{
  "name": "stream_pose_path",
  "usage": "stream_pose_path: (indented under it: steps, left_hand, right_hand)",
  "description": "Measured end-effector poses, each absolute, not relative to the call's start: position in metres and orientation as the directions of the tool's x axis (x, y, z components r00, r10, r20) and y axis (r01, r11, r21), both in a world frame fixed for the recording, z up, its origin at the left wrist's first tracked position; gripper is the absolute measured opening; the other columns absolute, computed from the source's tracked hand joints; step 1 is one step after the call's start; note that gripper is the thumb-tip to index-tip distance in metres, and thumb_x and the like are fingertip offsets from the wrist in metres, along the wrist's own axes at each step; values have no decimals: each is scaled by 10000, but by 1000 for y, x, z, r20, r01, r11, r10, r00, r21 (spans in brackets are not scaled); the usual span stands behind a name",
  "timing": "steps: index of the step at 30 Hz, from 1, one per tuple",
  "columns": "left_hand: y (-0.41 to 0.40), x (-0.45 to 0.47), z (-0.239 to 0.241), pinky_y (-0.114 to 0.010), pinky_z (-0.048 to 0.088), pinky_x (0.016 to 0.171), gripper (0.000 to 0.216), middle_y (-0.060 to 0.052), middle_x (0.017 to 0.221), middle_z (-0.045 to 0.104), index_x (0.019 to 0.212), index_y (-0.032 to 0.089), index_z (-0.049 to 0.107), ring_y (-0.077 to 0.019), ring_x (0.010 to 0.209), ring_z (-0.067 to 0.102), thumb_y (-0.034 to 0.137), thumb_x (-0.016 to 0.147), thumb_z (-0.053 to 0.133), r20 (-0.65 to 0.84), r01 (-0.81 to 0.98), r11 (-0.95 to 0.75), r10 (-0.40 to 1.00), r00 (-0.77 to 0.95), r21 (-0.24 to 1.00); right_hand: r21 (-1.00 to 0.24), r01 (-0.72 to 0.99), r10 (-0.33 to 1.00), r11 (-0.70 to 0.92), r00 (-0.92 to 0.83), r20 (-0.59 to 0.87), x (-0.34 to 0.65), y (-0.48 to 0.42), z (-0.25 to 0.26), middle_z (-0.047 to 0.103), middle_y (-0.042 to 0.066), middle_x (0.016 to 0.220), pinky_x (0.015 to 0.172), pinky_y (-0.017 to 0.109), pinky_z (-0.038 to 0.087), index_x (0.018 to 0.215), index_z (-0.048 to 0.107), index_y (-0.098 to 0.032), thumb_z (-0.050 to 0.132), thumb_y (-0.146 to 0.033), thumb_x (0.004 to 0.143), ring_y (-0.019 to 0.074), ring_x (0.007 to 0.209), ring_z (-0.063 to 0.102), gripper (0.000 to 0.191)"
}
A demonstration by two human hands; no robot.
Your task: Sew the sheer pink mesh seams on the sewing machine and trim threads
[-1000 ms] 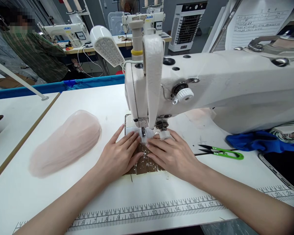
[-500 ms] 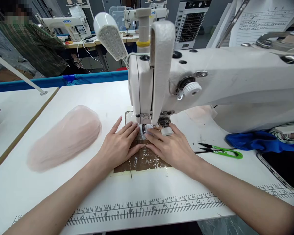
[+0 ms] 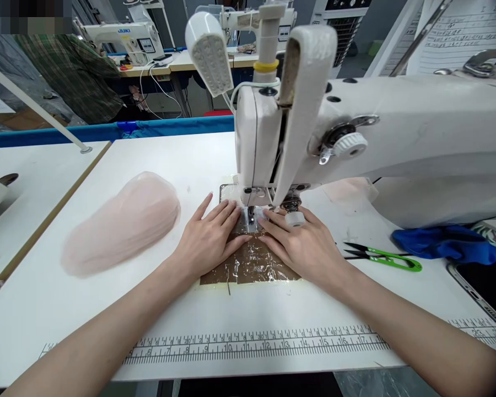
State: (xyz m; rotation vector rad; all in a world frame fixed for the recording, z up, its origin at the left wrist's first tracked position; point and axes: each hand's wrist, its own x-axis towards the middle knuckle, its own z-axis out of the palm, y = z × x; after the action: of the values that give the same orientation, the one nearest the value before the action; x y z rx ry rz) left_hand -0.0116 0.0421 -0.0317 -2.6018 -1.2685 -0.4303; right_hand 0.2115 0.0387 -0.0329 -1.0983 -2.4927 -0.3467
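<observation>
Both hands rest on the white bed of a sewing machine (image 3: 355,99), one on either side of its presser foot (image 3: 251,216). My left hand (image 3: 209,234) lies flat with its fingers apart, fingertips close to the foot. On the other side my right hand (image 3: 300,237) is spread flat too, its fingers partly under the machine's head. Beneath my thumbs and palms is a brown piece covered with shiny clear film (image 3: 252,259). I cannot make out the needle tip or the edge right under the foot.
A stack of sheer pink fabric (image 3: 124,226) lies to the left. Green thread snips (image 3: 391,259), a blue cloth (image 3: 442,242) and a phone (image 3: 483,292) are on the right. A person in a checked shirt (image 3: 66,82) sits beyond the table's blue edge.
The whole view has shifted, so the machine and table sit further right in the picture. My hands stay in about the same place beside the presser foot.
</observation>
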Motion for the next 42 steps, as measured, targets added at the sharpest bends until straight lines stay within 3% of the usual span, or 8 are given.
stream_pose_path:
  steps: [5, 8, 12, 19, 27, 30, 35, 42]
  left_hand:
    - [37, -14, -31, -501, 306, 1136, 513, -135, 1276, 616, 1255, 81, 571, -257, 1196, 574, 470, 951, 430, 404, 797, -603, 720, 565, -41]
    - [30, -11, -26, -472, 383, 1087, 398, -112, 1302, 604, 1257, 127, 574, -243, 1206, 561, 340, 924, 521, 427, 711, -697, 673, 604, 93]
    - [21, -8, -8, -381, 517, 914, 197, -89, 1169, 669, 989, 195, 690, -211, 1118, 602, 247, 888, 529, 355, 377, -671, 692, 628, 639]
    - [16, -28, 41, -203, 356, 445, 369, 35, 529, 515, 610, 174, 515, -74, 472, 453, 444, 852, 588, 134, 244, -269, 879, 457, 932]
    - [-59, -9, 82, -265, 375, 503, 190, 31, 562, 612, 714, 198, 589, -114, 477, 530, 218, 892, 525, 184, 503, -810, 567, 803, 302]
    - [-77, -20, 78, -197, 442, 537, 84, 57, 714, 703, 821, 237, 648, -86, 584, 623, 166, 842, 610, 15, 334, -719, 431, 902, 610]
    - [-44, -67, 46, -262, 522, 795, 422, -27, 1115, 674, 1248, 307, 546, -170, 1009, 633, 352, 841, 647, 241, 520, -364, 926, 290, 772]
    - [-19, -100, 34, -326, 488, 849, 389, -41, 1003, 667, 1103, 225, 617, -197, 972, 622, 411, 773, 706, -273, 250, 133, 674, 687, 959]
  right_hand:
    - [-28, 724, 655, 689, -605, 453, 214, 36, -32, 738, 94, 1000, 937, 436, 472, 994, 729, -160, 503, -72, 894, 233, 925, 672, 262]
    - [-510, 557, 753, 655, -538, 380, 215, 31, -22, 749, 54, 866, 780, 369, 538, 945, 739, -200, 524, -150, 903, 193, 785, 684, 225]
    - [-996, 89, 838, 4, -544, -45, 219, 29, -8, 715, 22, 733, 595, 270, 531, 902, 731, -195, 731, -373, 752, 145, 615, 651, 233]
    - [-969, 59, 646, -239, -735, -204, 210, 24, 5, 636, -28, 703, 511, 199, 404, 992, 714, -207, 803, -253, 631, 87, 576, 518, 375]
    - [-973, 109, 737, -201, -638, -224, 187, 7, 12, 627, -32, 557, 489, 195, 412, 838, 719, -163, 697, -348, 776, 78, 468, 528, 196]
    - [-956, -64, 686, -286, -710, -158, 181, 4, 18, 738, 74, 856, 686, 282, 539, 927, 693, -149, 607, -361, 866, 168, 743, 696, 237]
    - [-932, -154, 642, -329, -760, -101, 163, 1, 28, 726, 145, 992, 767, 381, 572, 1007, 667, -122, 543, -442, 903, 238, 868, 714, 359]
    - [-960, -92, 582, -264, -809, -82, 135, 0, 41, 697, 106, 1113, 924, 412, 520, 1086, 642, -171, 621, -215, 833, 244, 1021, 677, 258]
